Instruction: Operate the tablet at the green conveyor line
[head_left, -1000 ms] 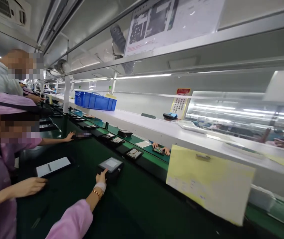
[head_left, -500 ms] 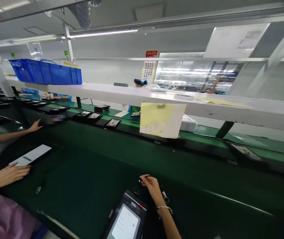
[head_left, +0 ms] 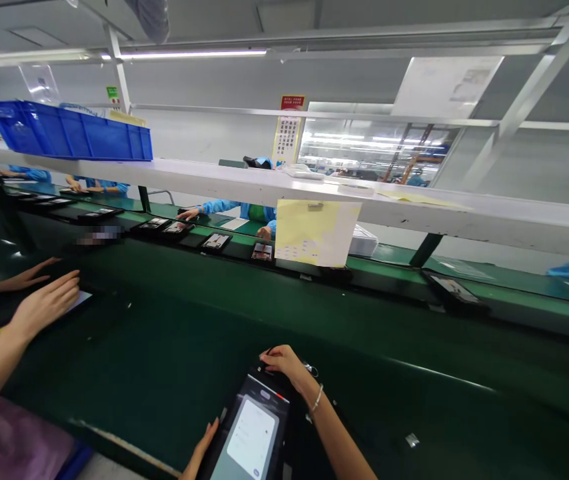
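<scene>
A black handheld device with a lit screen [head_left: 252, 437] lies on the green bench at the bottom middle, its upper end pointing away from me. My left hand [head_left: 200, 452] comes in from the bottom edge and grips the device's left side; only some fingers show. Just beyond the device's top end, my right hand [head_left: 282, 363] is closed in a pinch on what looks like a thin black cable with a small pale tip. That tip is close to the device's top edge; whether it touches cannot be made out. A small metallic ring-like piece lies beside my right wrist.
At left, a co-worker's hands [head_left: 47, 303] are over a white panel [head_left: 80, 300]. Across the bench, black trays with parts [head_left: 216, 241] line a belt. A white shelf [head_left: 204, 175] carries a blue bin [head_left: 72, 132]; a yellowish sheet [head_left: 314, 233] hangs from it.
My left hand has come into view at the device's left side. My right hand has moved toward the device's top end. The co-worker's near hand has lifted and moved over the panel.
</scene>
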### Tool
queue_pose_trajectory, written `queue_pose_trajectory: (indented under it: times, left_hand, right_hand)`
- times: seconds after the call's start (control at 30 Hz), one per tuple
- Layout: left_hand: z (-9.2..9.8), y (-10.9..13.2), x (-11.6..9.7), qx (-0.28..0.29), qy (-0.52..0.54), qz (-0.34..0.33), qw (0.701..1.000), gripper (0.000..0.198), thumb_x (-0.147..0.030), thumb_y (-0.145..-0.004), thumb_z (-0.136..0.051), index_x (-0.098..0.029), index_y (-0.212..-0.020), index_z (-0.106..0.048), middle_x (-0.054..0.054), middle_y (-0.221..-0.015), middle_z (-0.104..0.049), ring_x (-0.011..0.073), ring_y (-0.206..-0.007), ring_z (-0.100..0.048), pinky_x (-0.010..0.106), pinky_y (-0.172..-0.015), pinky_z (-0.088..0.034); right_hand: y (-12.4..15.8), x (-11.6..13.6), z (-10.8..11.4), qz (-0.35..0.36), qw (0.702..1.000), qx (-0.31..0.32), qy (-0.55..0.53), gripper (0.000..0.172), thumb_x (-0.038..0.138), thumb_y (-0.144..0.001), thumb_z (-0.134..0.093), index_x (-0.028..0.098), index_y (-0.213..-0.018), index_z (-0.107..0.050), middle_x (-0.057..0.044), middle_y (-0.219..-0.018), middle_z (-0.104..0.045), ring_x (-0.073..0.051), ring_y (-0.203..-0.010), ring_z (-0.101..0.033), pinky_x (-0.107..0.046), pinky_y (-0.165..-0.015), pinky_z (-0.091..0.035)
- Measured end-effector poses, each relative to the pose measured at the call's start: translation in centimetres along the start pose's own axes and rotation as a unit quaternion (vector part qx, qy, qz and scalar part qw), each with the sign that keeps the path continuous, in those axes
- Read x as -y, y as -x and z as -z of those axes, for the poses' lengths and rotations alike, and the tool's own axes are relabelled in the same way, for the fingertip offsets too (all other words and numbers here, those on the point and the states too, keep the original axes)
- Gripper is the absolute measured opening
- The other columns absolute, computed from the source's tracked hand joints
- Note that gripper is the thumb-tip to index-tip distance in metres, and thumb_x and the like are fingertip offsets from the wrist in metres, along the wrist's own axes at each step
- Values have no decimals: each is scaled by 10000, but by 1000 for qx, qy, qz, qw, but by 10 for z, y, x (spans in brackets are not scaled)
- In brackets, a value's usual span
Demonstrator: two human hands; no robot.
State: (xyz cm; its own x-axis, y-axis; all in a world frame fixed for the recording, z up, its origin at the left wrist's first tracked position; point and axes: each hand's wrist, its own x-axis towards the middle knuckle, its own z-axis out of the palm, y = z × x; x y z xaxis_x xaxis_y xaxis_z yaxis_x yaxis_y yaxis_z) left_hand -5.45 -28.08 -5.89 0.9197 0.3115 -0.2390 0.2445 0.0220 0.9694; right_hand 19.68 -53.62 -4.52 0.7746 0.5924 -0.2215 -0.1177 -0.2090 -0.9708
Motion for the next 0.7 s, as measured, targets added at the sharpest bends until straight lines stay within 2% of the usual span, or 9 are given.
queue_pose_trajectory:
  times: [0.1, 0.23, 0.27, 0.37, 0.43, 0.5, 0.53, 0.6, 0.7]
  left_hand:
    - [44, -22, -26, -31, 5, 7, 999, 475, -446, -859, -755, -370, -1303, -604, 36, -1402, -597, 329, -1371, -494, 521, -1017, -534]
    - [131, -74, -79, -102, 23, 9, 994, 425, -510, -873, -719, -366, -1264, -635, 57, -1372, -633, 303, -1336, -537, 487, -1019, -538]
    - [153, -88, -91, -122, 31, 3, 992, 482, -477, -959, -624, -170, -1329, -587, 136, -1421, -585, 269, -1289, -575, 548, -1082, -456]
    - [210, -120, -110, -177, 55, 16, 982, 590, -658, -902, -578, -175, -1237, -629, 138, -1376, -634, 299, -1349, -550, 565, -1143, -405]
    - [233, -131, -105, -190, 70, 30, 979, 681, -758, -740, -652, -209, -1143, -638, 140, -1330, -663, 305, -1441, -465, 520, -1194, -351]
    - [247, -134, -91, -182, 86, 47, 978, 659, -733, -573, -742, -269, -1029, -634, 103, -1207, -719, 309, -1490, -395, 481, -1207, -323]
    - [251, -134, -82, -170, 94, 55, 979, 604, -686, -535, -762, -299, -979, -631, 67, -1124, -744, 313, -1501, -372, 477, -1203, -321]
    - [257, -131, -63, -135, 109, 74, 982, 460, -583, -539, -739, -334, -911, -633, -4, -986, -761, 325, -1508, -339, 504, -1196, -311]
    - [262, -127, -41, -82, 125, 109, 983, 340, -446, -549, -689, -351, -872, -642, -57, -935, -757, 341, -1518, -261, 544, -1194, -259]
  right_hand:
    - [2, 0, 1, 0, 1000, 10, 7, 158, 265, -939, -732, 135, -873, -670, -42, -1058, -710, -202, -971, -687, -422, -918, -570]
    - [2, 3, 5, -7, 999, 33, 25, 157, 258, -938, -732, 135, -862, -671, -37, -1037, -711, -200, -964, -687, -417, -911, -570]
    - [2, 4, 6, -11, 999, 40, 30, 155, 254, -937, -733, 135, -860, -672, -33, -1023, -712, -198, -955, -688, -412, -904, -572]
    - [-2, 7, 7, -28, 997, 58, 41, 156, 247, -932, -739, 134, -849, -670, -19, -956, -708, -185, -901, -691, -390, -864, -583]
    - [-5, 10, 7, -40, 996, 65, 40, 158, 245, -934, -738, 134, -846, -666, -13, -925, -704, -175, -864, -691, -374, -835, -590]
    - [-7, 11, 5, -46, 996, 67, 30, 166, 249, -943, -729, 135, -844, -661, -14, -923, -703, -168, -851, -691, -365, -820, -593]
    - [-8, 12, 5, -46, 996, 65, 24, 169, 252, -948, -723, 135, -845, -659, -17, -934, -704, -168, -858, -691, -365, -822, -593]
    - [-8, 12, 3, -43, 997, 62, 12, 177, 258, -951, -719, 136, -840, -656, -22, -952, -707, -172, -881, -693, -369, -836, -591]
    - [-6, 11, 0, -38, 997, 62, 7, 176, 255, -942, -730, 136, -833, -661, -24, -962, -712, -179, -907, -693, -381, -859, -585]
